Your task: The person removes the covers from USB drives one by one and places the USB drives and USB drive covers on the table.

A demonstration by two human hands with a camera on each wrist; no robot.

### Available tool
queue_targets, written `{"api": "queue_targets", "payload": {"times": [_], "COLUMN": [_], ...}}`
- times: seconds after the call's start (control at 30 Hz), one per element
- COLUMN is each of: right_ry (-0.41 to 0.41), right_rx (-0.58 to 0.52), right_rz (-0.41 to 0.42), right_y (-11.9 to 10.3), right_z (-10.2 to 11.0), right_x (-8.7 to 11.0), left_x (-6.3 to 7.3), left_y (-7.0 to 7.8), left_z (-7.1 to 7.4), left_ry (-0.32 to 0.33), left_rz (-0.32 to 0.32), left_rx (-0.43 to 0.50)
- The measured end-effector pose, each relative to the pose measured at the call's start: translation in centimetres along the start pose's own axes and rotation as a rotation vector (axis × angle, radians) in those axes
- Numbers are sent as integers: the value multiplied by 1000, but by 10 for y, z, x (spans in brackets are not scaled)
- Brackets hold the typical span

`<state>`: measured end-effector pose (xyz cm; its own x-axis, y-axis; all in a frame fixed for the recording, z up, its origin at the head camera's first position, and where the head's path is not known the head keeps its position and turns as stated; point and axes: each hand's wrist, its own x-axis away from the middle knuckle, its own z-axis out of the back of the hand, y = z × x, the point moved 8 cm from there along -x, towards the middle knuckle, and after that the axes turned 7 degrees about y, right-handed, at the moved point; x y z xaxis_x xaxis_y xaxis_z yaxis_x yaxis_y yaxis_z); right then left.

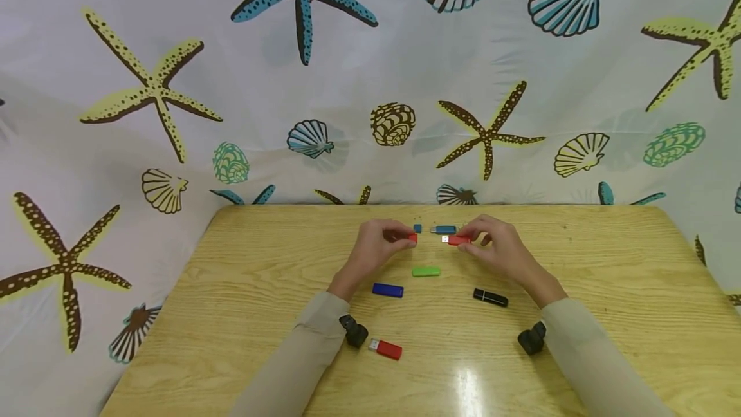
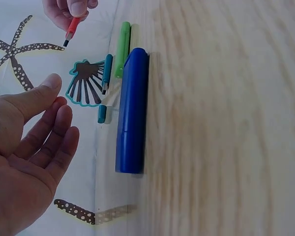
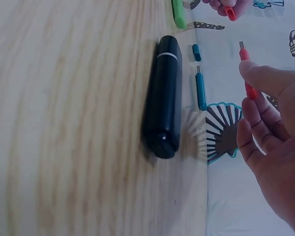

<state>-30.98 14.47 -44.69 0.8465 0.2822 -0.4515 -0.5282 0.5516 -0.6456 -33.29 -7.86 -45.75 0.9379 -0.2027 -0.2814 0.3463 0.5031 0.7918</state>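
Observation:
Between the thumb and fingers of my left hand [image 1: 375, 246] is a small red cap [image 3: 230, 13], its open end showing in the right wrist view. My right hand [image 1: 499, 244] pinches a red USB stick [image 1: 454, 240] whose bare metal plug points left, towards the cap. A short gap separates the two red pieces, both held up over the back of the table. Just behind them lie a teal USB stick [image 1: 446, 230] with its plug exposed and, to its left, a loose teal cap [image 1: 417, 228].
Nearer on the wooden table [image 1: 260, 314] lie a green USB stick [image 1: 426, 271], a dark blue one [image 1: 388, 290] and a black one [image 1: 491, 297], all capped. Beside the left forearm is another red USB stick [image 1: 386, 349], uncapped. A patterned curtain [image 1: 347, 95] hangs behind the table.

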Motion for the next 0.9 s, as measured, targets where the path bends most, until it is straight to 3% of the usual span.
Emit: {"api": "queue_targets", "payload": {"times": [0.43, 0.9], "right_ry": [-6, -39], "right_rx": [-27, -94], "right_rz": [-90, -167], "right_y": [14, 24], "right_z": [-8, -24], "right_x": [-6, -11], "left_x": [-6, -10], "left_y": [-8, -16], "left_z": [-11, -21], "left_ry": [-52, -62], "left_rz": [45, 103], "left_rx": [28, -28]}}
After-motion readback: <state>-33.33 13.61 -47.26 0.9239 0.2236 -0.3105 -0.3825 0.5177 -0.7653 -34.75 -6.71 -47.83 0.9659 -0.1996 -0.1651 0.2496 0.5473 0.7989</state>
